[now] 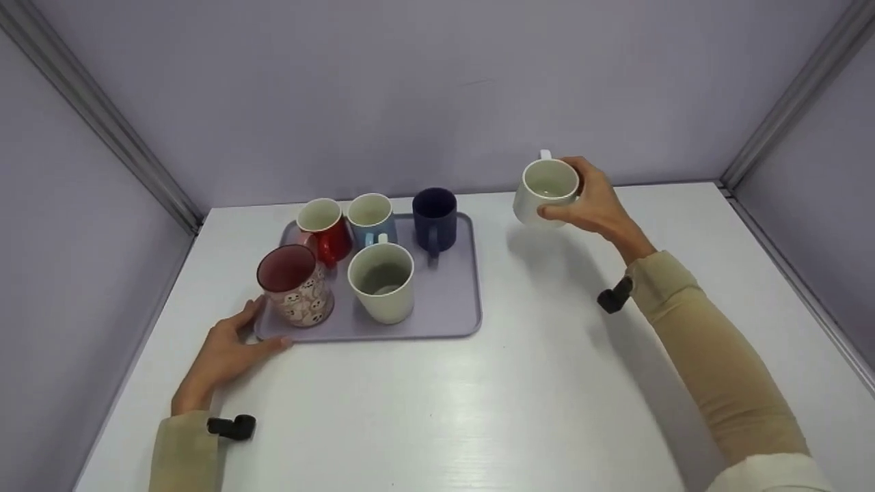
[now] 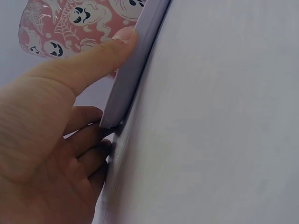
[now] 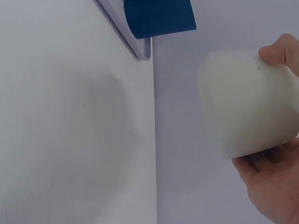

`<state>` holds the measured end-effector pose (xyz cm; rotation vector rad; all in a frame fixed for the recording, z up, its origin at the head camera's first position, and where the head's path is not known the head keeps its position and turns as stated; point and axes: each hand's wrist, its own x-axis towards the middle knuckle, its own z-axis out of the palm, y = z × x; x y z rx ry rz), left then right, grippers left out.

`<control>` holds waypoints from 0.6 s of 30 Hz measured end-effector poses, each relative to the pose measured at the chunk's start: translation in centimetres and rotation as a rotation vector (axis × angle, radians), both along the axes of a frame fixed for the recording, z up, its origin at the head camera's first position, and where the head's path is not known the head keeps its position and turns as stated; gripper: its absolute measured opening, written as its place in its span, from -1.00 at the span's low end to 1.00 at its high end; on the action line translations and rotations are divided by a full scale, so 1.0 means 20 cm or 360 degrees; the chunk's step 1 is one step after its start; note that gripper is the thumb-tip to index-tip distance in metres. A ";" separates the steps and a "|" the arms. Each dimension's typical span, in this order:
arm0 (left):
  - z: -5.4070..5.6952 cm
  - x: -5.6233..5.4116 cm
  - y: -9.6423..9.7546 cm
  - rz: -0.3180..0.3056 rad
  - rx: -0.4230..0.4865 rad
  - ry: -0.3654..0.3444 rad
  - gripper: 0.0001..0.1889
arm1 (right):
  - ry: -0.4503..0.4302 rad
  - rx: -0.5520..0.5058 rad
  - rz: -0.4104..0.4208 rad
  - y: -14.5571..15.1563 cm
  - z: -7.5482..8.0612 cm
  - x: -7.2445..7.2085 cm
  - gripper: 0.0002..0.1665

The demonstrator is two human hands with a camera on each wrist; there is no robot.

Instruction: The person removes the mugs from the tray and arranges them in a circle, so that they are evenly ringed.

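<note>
My right hand grips a white mug by its side, thumb in front and fingers behind. The mug is held above the table to the right of the tray, mouth up, handle pointing away. At the near left corner of the lilac tray, my left hand holds the rim. In the left wrist view its thumb lies against the tray edge and the other fingers curl round the corner. Just inside that corner stands a pink mug with white ghosts. A second white mug stands beside it.
Along the tray's back stand a red mug, a light blue mug and a dark blue mug. The white table meets a pale back wall, with side walls left and right.
</note>
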<state>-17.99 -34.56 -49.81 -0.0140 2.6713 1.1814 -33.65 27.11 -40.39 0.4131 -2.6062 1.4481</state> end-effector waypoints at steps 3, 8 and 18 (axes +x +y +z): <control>0.00 0.00 -0.01 -0.0002 -0.0006 -0.0015 0.21 | -0.0025 -0.0035 -0.0014 0.04 -0.04 -0.05 -0.02; 0.00 0.00 0.00 -0.0005 -0.0011 -0.0029 0.22 | -0.0103 -0.0073 -0.0090 0.11 -0.12 -0.09 0.01; 0.00 0.01 -0.01 -0.0006 0.0010 0.0011 0.20 | -0.0259 -0.0065 -0.0161 0.18 -0.25 -0.15 0.06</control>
